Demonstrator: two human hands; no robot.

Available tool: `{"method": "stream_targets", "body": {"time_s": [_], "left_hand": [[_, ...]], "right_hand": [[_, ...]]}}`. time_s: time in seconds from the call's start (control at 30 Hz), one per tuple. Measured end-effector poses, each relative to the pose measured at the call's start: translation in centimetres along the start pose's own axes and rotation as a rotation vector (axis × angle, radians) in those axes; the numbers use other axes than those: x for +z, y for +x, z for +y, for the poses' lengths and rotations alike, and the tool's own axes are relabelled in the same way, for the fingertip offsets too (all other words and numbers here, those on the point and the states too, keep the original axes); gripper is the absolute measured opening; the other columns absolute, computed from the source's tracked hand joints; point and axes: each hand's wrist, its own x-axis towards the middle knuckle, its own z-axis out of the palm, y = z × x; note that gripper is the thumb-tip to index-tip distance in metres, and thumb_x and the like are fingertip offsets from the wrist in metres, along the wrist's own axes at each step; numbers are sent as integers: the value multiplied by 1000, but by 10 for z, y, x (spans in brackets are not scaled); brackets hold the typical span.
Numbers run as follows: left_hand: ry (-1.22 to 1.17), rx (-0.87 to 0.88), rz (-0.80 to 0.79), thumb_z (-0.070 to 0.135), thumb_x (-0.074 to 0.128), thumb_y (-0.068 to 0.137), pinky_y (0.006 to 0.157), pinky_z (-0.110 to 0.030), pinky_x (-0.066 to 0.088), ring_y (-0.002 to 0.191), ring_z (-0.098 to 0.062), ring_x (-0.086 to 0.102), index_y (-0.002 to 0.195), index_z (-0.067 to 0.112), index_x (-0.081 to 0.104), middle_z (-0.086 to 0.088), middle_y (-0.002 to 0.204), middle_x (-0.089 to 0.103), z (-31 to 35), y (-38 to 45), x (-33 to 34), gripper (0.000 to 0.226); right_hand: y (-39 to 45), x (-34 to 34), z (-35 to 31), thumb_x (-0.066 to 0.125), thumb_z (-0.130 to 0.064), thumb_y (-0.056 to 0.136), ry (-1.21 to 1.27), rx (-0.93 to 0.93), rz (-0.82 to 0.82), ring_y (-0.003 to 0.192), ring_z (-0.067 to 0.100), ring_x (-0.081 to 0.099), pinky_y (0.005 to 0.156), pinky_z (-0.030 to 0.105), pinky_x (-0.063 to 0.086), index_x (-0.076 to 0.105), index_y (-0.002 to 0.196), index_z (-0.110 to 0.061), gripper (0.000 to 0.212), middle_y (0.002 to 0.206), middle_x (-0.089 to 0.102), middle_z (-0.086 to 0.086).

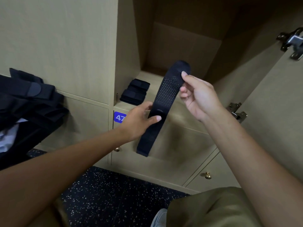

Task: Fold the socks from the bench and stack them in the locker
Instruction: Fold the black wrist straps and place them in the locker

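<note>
A long dark navy sock with a dotted sole hangs stretched out in front of the open locker. My right hand pinches it near the toe end, up high. My left hand grips it around the middle, thumb across the front, and the cuff end dangles below. On the locker floor, at its left front corner, lies a small stack of folded dark socks. A heap of unfolded dark socks rests at the left on the bench.
The locker door stands open on the right, its metal hinges close to my right wrist. A blue number plate sits below the locker opening. Lower doors carry brass knobs. Speckled dark floor lies below.
</note>
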Motion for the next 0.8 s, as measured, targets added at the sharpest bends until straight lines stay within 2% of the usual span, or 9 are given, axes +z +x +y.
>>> {"method": "stream_targets", "body": {"time_s": [0.1, 0.17, 0.27, 0.37, 0.43, 0.53, 0.63, 0.73, 0.8], "left_hand": [[-80, 17, -52, 14, 56, 104, 67, -20, 57, 108, -8, 67, 128, 21, 63, 9, 121, 70, -4, 4, -1, 26], [-120, 31, -98, 11, 54, 104, 70, -29, 60, 111, -13, 68, 129, 18, 63, 6, 122, 72, -4, 5, -3, 27], [-198, 55, -112, 8, 53, 105, 71, -28, 61, 103, -12, 71, 118, 14, 63, 5, 108, 74, 2, 4, -6, 17], [-240, 84, -82, 9, 56, 103, 65, -25, 58, 83, -11, 69, 104, 10, 55, -1, 86, 71, 7, 4, -12, 2], [-244, 89, -46, 11, 57, 103, 64, -27, 56, 80, -18, 68, 116, 7, 48, -10, 89, 71, 10, 3, -15, 17], [-268, 111, 8, 12, 62, 101, 62, -29, 52, 67, -16, 64, 119, 13, 37, -13, 81, 65, 13, 1, -19, 31], [-251, 111, -8, 27, 80, 87, 71, -50, 54, 76, -36, 59, 108, 21, 35, -34, 98, 58, 16, -2, -25, 50], [-178, 126, -15, 47, 87, 67, 68, -46, 45, 77, -25, 46, 102, 13, 35, -21, 95, 51, 19, -5, -28, 71], [-161, 138, -11, 50, 87, 65, 69, -44, 42, 76, -24, 43, 97, 10, 36, -13, 90, 46, 19, -6, -29, 72]], "right_hand": [[2, -4, 4, 69, -12, 96, -3, 26, 16, 52, 6, 54, 46, 17, 38, 65, 88, -8, 10, 67, 53, 1], [4, -9, 6, 70, -19, 97, -58, 34, 16, 54, 7, 55, 47, 17, 39, 67, 99, -5, 15, 77, 63, 4], [5, -16, 8, 73, -38, 92, -324, 93, -73, 59, 9, 57, 52, 19, 41, 66, 115, -7, 39, 101, 74, 4], [0, -18, 14, 76, -41, 85, -579, 227, -241, 66, 9, 59, 61, 23, 44, 67, 106, -12, 37, 95, 73, 2], [-4, -14, 18, 71, -38, 92, -657, 264, -313, 71, 10, 58, 65, 24, 42, 70, 98, -16, 23, 86, 71, -1], [-5, -9, 20, 66, -43, 96, -631, 295, -295, 84, 14, 64, 72, 27, 44, 69, 109, -15, 30, 95, 73, 1], [-5, -8, 20, 66, -42, 96, -631, 312, -306, 87, 15, 69, 69, 26, 47, 67, 123, -11, 41, 106, 75, 2], [-8, -7, 19, 70, -39, 94, -627, 305, -332, 79, 12, 69, 66, 25, 47, 69, 119, -7, 41, 104, 75, 5], [-10, -5, 17, 71, -44, 90, -651, 307, -383, 83, 15, 69, 68, 27, 47, 71, 107, -7, 41, 95, 74, 7]]}}
